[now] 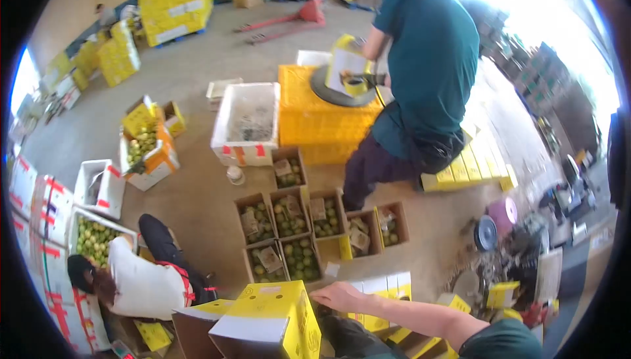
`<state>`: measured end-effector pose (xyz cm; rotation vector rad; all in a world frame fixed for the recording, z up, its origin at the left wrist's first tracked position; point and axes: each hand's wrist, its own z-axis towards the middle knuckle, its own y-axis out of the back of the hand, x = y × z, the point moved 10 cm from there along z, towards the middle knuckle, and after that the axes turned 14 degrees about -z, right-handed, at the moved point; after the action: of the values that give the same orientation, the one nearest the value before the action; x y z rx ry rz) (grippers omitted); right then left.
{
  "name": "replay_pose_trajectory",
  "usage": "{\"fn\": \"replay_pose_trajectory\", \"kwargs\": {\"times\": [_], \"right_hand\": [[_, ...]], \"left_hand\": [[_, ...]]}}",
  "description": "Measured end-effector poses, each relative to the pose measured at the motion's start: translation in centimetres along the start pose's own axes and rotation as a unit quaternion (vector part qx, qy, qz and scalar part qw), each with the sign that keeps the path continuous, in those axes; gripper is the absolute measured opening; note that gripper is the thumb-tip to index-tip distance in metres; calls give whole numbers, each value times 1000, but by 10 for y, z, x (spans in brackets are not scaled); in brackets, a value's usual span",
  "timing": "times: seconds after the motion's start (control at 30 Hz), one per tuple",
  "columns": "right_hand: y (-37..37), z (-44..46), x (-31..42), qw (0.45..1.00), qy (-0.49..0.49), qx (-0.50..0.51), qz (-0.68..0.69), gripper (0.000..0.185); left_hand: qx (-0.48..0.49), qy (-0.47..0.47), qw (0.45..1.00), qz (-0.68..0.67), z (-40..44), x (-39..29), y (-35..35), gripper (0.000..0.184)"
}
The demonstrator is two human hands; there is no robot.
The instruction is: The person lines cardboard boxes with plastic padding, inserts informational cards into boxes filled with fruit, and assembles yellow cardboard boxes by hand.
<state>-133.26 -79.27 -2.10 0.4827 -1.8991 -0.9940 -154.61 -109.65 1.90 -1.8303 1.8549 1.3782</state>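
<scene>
My right hand (336,296) reaches in from the lower right, its fingers curled at the right edge of a yellow and white carton (263,310). Whether it grips that carton cannot be made out. Beside the carton on the left stands another one with a brown side (197,333). More yellow and white cartons (388,290) lie under and beyond my right forearm. My left hand does not show. Ahead on the floor, open boxes hold green fruit (301,259), some with packets on top.
One person (430,56) in a green shirt works at an orange crate stack (322,129). Another in white (151,277) bends over a foam box of fruit (95,237) at the left. An empty-looking foam box (246,119) stands beside the crates. A red pallet jack (309,14) is farther back.
</scene>
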Motion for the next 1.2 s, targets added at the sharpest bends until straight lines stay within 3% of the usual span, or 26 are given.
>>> {"fn": "replay_pose_trajectory", "kwargs": {"times": [0.07, 0.1, 0.13, 0.23, 0.3, 0.33, 0.4, 0.43, 0.47, 0.5, 0.53, 0.57, 0.67, 0.77, 0.83, 0.9, 0.97, 1.03, 1.2], "right_hand": [[43, -3, 35, 998, 35, -29, -34, 29], [46, -4, 43, 997, 24, 6, -71, 29], [67, -13, 65, 998, 46, -27, -37, 29], [123, -41, 109, 989, 85, -105, 54, 30], [160, -71, 148, 971, 136, -170, 96, 29], [178, -87, 163, 967, 165, -167, 102, 28], [225, -129, 161, 946, 167, -276, 35, 25], [205, -132, 88, 922, 76, -264, 271, 24], [273, -156, 112, 869, 214, -350, 277, 25], [307, -148, 150, 863, 277, -308, 289, 25], [339, -165, 205, 794, 438, -211, 364, 23], [369, -200, 248, 696, 564, -119, 429, 22], [483, -343, 308, 307, 785, 73, 534, 20], [455, -334, 257, 253, 787, 2, 562, 19], [440, -316, 232, 214, 783, -25, 584, 18], [436, -273, 227, 174, 777, -7, 605, 18], [437, -228, 229, 148, 763, 14, 629, 17], [444, -208, 229, 158, 749, 10, 644, 17], [454, -181, 207, 194, 709, -34, 677, 16]], "left_hand": [[-7, -28, 998, 58, -6, -24, 8, 25], [-18, 17, 994, 105, -18, -36, 12, 31], [-67, 0, 997, 45, -33, -54, 14, 38], [-149, -24, 985, 85, -78, -88, 17, 45], [-210, -8, 974, 81, -99, -82, 25, 50], [-221, 48, 974, 24, -102, -47, 27, 56], [-364, -67, 928, 36, -112, -72, 37, 40], [-401, 3, 914, 63, -119, -77, 41, 41], [-363, 108, 925, 20, -115, -69, 44, 47], [-388, 146, 910, -1, -118, -71, 53, 54], [-345, 140, 923, -100, -111, -76, 58, 56], [-349, 128, 926, -65, -96, -70, 67, 58], [-298, 64, 949, -74, -53, -91, 98, 56], [-235, -55, 968, -65, -50, -132, 80, 48], [-209, -83, 973, -48, -58, -171, 74, 32], [-187, -68, 976, -86, -52, -188, 76, 28], [-222, -100, 970, -16, -39, -201, 84, 27], [-224, -161, 961, 4, -31, -220, 87, 28], [-199, -181, 963, 3, -19, -229, 91, 28]]}}
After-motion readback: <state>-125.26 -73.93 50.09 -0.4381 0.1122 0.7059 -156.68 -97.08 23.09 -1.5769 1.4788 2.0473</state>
